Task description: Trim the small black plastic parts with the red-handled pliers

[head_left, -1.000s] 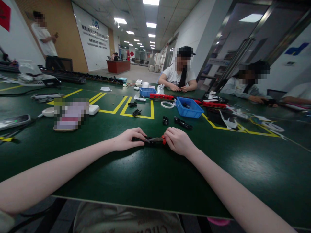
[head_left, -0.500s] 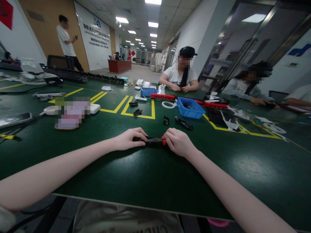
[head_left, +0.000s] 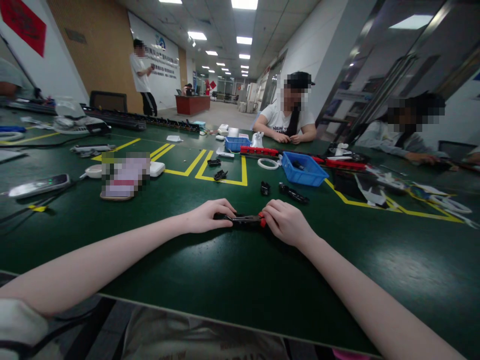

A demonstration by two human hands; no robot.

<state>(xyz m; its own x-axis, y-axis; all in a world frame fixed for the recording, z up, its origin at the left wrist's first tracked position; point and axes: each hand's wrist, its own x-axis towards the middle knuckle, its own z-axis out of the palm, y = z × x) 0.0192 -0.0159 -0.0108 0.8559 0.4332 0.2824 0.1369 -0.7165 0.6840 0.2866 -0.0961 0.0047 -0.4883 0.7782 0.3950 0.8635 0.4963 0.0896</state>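
Both hands, left (head_left: 208,217) and right (head_left: 285,222), pinch a slim black plastic part with red end (head_left: 243,220) on the green tabletop (head_left: 225,280) (mid-assembly, seemingly); next needs steady pressing

Item count, as visible:

- Blue rectangular plastic bins: two, a larger near bin (head_left: 303,169) and a smaller far bin (head_left: 237,144).
- Long red plastic strips: two, one (head_left: 259,150) beside the far bin and one (head_left: 340,163) right of the near bin.
- White ring: one (head_left: 268,163).
- Loose small black plastic parts on the green tabletop (head_left: 225,280): four ( (head_left: 214,162), (head_left: 220,175), (head_left: 265,188), (head_left: 293,193)).
- Black elongated part with a red end: one (head_left: 243,220).
- Bare hands on that part: two, the left hand (head_left: 208,216) and the right hand (head_left: 287,222).
- Other people in view: at least three.
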